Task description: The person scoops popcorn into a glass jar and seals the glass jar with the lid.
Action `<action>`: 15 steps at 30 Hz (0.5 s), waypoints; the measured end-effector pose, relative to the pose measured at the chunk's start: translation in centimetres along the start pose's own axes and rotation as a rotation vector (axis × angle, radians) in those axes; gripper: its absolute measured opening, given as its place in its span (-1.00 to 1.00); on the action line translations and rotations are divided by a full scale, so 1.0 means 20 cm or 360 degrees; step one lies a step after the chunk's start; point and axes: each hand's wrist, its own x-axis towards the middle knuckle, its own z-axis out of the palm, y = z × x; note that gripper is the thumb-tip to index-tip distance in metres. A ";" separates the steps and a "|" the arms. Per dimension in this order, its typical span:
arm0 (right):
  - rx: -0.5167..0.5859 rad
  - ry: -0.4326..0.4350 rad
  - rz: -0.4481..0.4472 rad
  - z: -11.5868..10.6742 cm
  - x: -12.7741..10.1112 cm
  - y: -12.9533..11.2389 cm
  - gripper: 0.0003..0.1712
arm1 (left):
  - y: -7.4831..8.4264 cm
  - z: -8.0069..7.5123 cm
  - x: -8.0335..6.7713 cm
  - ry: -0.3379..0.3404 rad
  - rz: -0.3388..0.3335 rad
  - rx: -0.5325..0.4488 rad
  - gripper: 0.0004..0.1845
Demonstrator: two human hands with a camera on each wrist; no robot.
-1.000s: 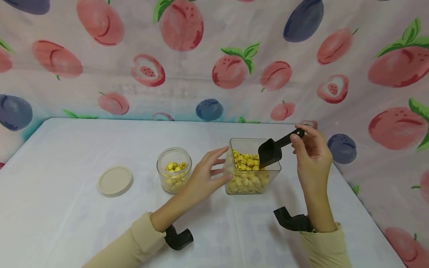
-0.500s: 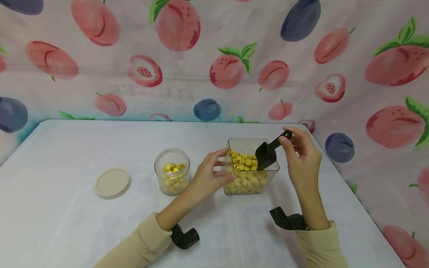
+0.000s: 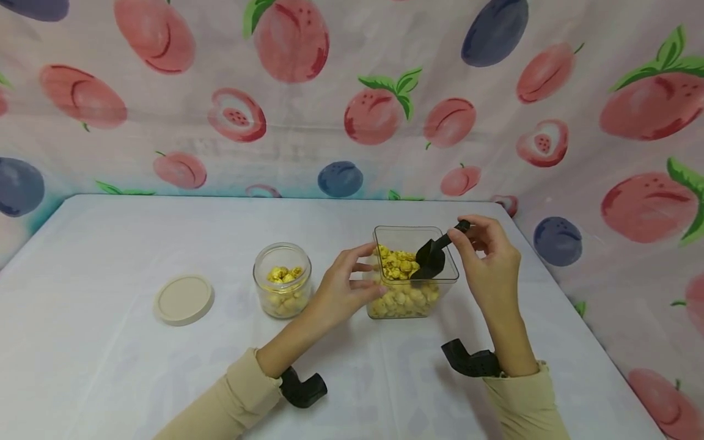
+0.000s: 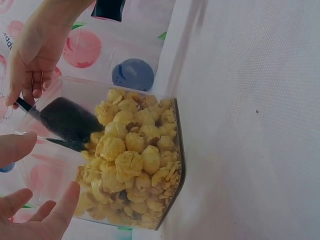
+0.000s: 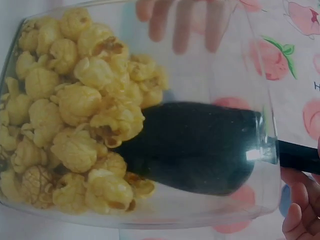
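Observation:
A clear square container [image 3: 418,281] of yellow popcorn [image 4: 130,150] stands on the table, right of centre. My right hand [image 3: 492,263] pinches the handle end of a black scoop [image 3: 431,260] above the container's right rim. The scoop slants down to the left, and its front edge is in among the popcorn, as the right wrist view shows through the wall. At the container's left side is my left hand [image 3: 343,284], fingers spread and loosely bent, with fingertips at the wall. Whether they press on it cannot be told.
Left of the container stands an open clear jar [image 3: 261,290] with some popcorn inside. A round beige lid [image 3: 184,299] lies farther left on the white-covered table [image 3: 110,366]. Behind hangs a fruit-printed cloth [image 3: 308,146].
My right hand has moved left and slightly down, and the scoop has gone deeper into the container. My left hand has shifted slightly against the container's left side.

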 end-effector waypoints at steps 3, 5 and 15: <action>-0.0017 -0.0004 0.0022 0.00 0.00 0.00 -0.67 | 0.00 0.00 0.00 -0.0001 -0.0009 -0.0002 -0.27; 0.0007 0.0017 0.0047 0.00 0.00 -0.01 -0.67 | 0.00 0.00 0.00 -0.0001 -0.0010 -0.0006 -0.27; 0.0067 0.0044 0.0081 0.00 0.00 -0.01 -0.65 | 0.00 0.00 0.00 -0.0010 -0.0012 -0.0014 -0.27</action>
